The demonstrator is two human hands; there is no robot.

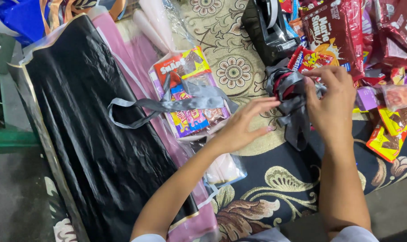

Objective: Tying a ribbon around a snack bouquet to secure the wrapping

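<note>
Both hands work a grey ribbon bundle (293, 101) held just above the patterned cloth (230, 67), near the black tape dispenser (266, 27). The right hand (331, 101) has its fingers closed on the upper loops of the bundle, pinching them together. The left hand (241, 125) sits beside it with fingers spread and stretched out, the tips touching the ribbon's near edge without clamping it. A dark red piece shows inside the folds; what it is cannot be told.

The ribbon looks light, soft and smooth, so the loops will likely slip and spring open unless pinched where they cross, at the gathered middle, rather than by the loose tails that hang below.

To the left lies a clear bag of snack packets (190, 94) tied with a long grey ribbon strip (167, 106), resting on pink wrapping sheet (136, 54) beside a black glossy sheet (87, 134). Red snack packs (338, 31) pile up at the right
</note>
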